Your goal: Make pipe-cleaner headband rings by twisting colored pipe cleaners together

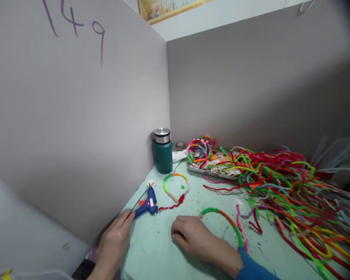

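At the lower left, my left hand (115, 239) has its fingers closed at the handle end of a blue hot glue gun (148, 204), which lies on the table with a small light lit on it. The gun's nozzle is by a round whitish disc (152, 183). My right hand (192, 235) rests on the table with curled fingers; whatever is inside them is hidden. Behind it curves a green and orange pipe-cleaner-wrapped hoop (221, 213), partly covered by my wrist. Beyond the gun lies another multicoloured hoop (175, 175), with a red fuzzy strand (172, 205) beside it.
A green bottle (163, 153) with a metal lid stands in the corner by the grey partitions. A metal tray (212, 175) holds buttons or similar pieces, with several wrapped rings (198, 151) on top. Loose pipe cleaners (294, 194) heap across the right side. A pink strand (241, 225) lies nearby.
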Demonstrator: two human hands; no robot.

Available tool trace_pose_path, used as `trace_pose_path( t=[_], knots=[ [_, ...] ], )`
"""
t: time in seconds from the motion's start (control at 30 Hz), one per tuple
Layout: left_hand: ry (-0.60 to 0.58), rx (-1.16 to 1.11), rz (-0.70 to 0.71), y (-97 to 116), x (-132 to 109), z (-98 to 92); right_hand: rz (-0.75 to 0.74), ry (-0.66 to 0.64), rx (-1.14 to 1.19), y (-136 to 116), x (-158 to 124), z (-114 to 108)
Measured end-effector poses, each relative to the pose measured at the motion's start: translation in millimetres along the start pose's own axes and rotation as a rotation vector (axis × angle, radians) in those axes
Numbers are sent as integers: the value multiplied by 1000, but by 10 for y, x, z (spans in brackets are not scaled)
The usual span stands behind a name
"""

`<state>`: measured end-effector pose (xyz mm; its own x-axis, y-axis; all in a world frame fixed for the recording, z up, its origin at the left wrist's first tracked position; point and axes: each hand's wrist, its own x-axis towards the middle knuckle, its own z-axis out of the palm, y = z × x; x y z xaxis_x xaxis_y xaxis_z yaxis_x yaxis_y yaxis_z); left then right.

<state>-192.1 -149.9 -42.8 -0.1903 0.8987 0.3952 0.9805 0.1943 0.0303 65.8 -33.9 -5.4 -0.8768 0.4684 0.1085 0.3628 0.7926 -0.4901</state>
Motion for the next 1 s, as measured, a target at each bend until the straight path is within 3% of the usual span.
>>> trace_pose_path(
  t=[0.13, 0.37, 0.53, 0.63, 0.73, 1.0],
  knots=[
    [30, 20, 91, -38, 24, 67, 6, 2, -6, -5, 8, 15],
    [229, 29, 273, -166, 82, 267, 12, 24, 8, -13, 0, 14],
    [204, 38, 211, -97, 89, 215, -3, 34, 11, -8, -5, 21],
    [182, 49, 95, 18, 132, 126, -17, 35, 9, -10, -16, 10],
    [101, 63, 35, 90, 178, 80, -22, 45, 13, -9, -57, -37],
    [65, 26, 64, -93, 113, 207, -8, 174, -52, 118, -339, -235]
  ],
)
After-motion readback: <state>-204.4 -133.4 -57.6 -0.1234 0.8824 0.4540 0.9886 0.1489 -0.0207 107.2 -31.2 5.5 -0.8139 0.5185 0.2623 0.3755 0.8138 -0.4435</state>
